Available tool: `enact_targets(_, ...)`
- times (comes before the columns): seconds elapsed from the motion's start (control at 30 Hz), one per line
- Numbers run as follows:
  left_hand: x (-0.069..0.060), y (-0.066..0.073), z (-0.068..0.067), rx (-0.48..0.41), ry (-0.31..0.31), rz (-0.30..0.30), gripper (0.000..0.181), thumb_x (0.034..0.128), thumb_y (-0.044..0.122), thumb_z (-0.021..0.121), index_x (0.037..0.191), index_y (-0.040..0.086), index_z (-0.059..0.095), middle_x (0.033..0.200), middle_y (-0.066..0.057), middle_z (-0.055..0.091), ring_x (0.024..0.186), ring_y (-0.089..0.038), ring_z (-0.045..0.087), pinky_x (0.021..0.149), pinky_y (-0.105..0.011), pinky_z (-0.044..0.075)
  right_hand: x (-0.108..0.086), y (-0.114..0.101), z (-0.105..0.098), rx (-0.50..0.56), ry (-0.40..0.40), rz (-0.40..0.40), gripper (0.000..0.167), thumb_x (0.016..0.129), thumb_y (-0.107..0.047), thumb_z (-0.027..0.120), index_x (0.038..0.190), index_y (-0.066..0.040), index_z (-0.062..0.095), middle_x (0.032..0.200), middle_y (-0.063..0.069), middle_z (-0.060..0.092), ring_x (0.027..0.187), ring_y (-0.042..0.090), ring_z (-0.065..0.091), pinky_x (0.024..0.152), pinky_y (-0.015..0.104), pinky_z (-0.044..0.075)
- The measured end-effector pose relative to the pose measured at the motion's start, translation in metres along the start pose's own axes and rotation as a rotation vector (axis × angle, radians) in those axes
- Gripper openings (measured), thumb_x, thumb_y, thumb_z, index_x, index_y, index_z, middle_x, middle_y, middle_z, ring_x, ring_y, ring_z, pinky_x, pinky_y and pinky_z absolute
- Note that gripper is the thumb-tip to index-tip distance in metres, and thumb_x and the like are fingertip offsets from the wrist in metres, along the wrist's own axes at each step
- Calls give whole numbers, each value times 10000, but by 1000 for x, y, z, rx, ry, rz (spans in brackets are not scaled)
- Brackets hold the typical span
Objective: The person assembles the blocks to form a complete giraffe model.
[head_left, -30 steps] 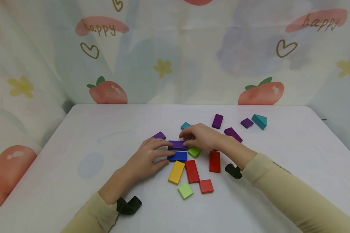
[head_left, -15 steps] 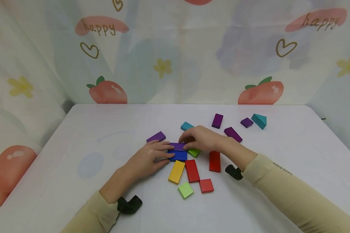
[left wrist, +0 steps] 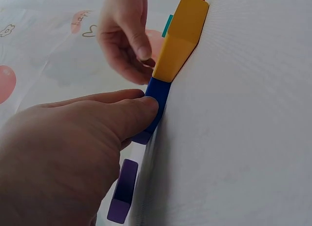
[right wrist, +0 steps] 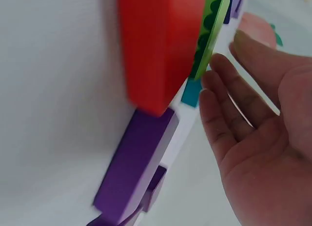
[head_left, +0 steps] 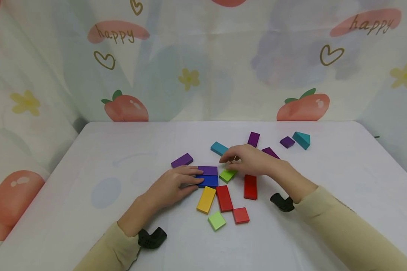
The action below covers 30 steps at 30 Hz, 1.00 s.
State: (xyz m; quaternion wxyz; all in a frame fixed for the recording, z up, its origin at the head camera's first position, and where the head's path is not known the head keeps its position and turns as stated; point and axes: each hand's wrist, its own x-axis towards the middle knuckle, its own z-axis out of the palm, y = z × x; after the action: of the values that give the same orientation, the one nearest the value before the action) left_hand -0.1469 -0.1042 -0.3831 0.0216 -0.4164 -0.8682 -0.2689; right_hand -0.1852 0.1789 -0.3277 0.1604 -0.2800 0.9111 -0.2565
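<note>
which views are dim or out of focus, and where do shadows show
Head view: fairly evenly lit, with a soft shadow on the white table beside the right sleeve; left wrist view: noticeably dimmer, a grey shadow on the table near the blue block; right wrist view: the close red block has soft, blurred edges, and the printed backdrop is blurred too.

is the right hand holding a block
No, in the right wrist view the right hand has nothing between its fingers and thumb.

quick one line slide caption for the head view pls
Left hand touches a blue block beside a purple block; right hand is near a green block.
</note>
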Motion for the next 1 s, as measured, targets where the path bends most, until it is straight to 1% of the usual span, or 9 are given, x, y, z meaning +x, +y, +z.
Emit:
enact_targets(0.1,0,0,0,-17,2,-15,321,924,130,758,1244,111,738,1349,-19,642,1355,-255,497,1083,-431,419,-9,6,-1,-18,-2,-13,274,958,-89,692,1231,-91,714,1215,61,673,1185,302,588,987,468,513)
enact_targets(0.2,-1,0,0,-30,4,-27,325,919,125,762,1243,111,739,1349,-16,642,1362,-256,490,1080,-432,419,-16,10,-1,-32,7,-9,299,941,-69,706,1239,-98,714,1252,80,656,1207,319,572,984,475,515)
enact_targets(0.3,-1,-1,-1,-37,4,-33,330,916,122,765,1245,112,738,1350,-13,642,1367,-254,485,1078,-431,420,-19,11,2,-45,18,-16,311,923,-70,731,1232,-102,721,1244,79,651,1177,307,575,953,454,535)
enact_targets(0.43,-2,0,-2,-43,2,-46,332,915,117,765,1246,114,738,1349,-12,642,1368,-252,483,1075,-428,423,-21,10,7,-72,29,-38,321,906,-77,757,1225,-100,727,1190,53,651,1105,266,585,904,392,557)
enact_targets(0.57,-1,1,-2,-47,-7,-57,329,921,120,759,1250,120,737,1353,-11,639,1373,-251,478,1076,-428,423,-25,10,13,-60,38,-19,322,904,-89,763,1224,-89,726,1144,31,654,1060,232,599,864,346,568)
enact_targets(0.73,0,1,-1,-43,-7,-59,331,920,126,760,1250,124,737,1353,-9,639,1374,-250,476,1075,-423,424,-33,9,17,-56,47,-3,320,896,-139,785,1209,-98,733,1105,-4,657,1034,204,612,849,340,569)
enact_targets(1.0,-1,0,0,-38,-2,-59,333,919,133,763,1251,131,738,1348,-4,643,1372,-248,479,1069,-418,429,-36,2,23,-81,57,-44,322,886,-170,801,1196,-110,739,1075,-39,661,998,168,620,844,331,568)
